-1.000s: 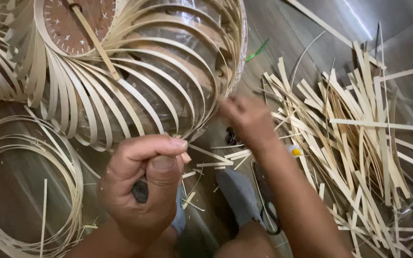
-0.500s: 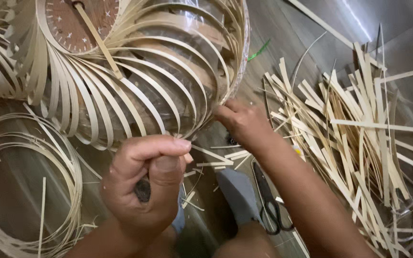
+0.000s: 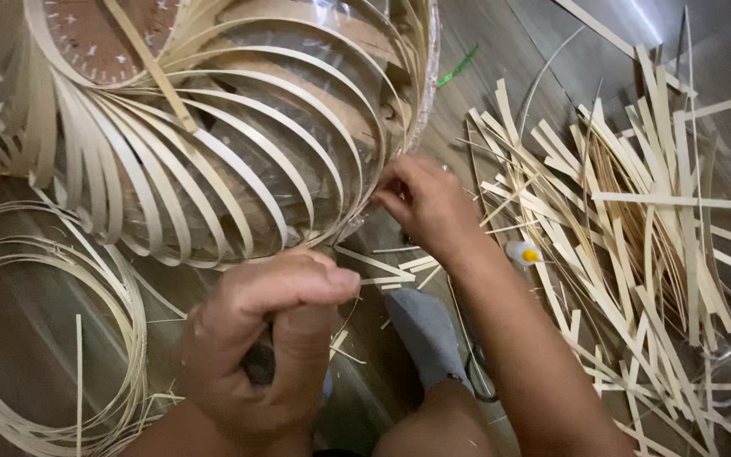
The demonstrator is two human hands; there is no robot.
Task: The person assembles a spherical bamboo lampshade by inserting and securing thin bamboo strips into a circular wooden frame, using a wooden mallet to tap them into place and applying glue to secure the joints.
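Observation:
A large round frame of curved bamboo strips (image 3: pixel 239 152) fills the upper left, with clear plastic film under the strips and a brown disc (image 3: pixel 99 34) at its top. My right hand (image 3: pixel 420 203) pinches the frame's lower right rim with its fingertips. My left hand (image 3: pixel 268 347) is in the near foreground, fist closed around a dark handle (image 3: pixel 257 364) whose far end I cannot see.
Coiled thin bamboo hoops (image 3: pixel 44 338) lie at the lower left. A heap of loose cut bamboo strips (image 3: pixel 636 245) covers the right side. A small white tube with a yellow tip (image 3: pixel 522 252) and dark scissors (image 3: pixel 475 372) lie by my right forearm. A grey foot (image 3: pixel 425 330) rests below.
My right hand has moved left from the strip pile onto the frame's rim and now pinches it. The left fist has stayed nearly in place.

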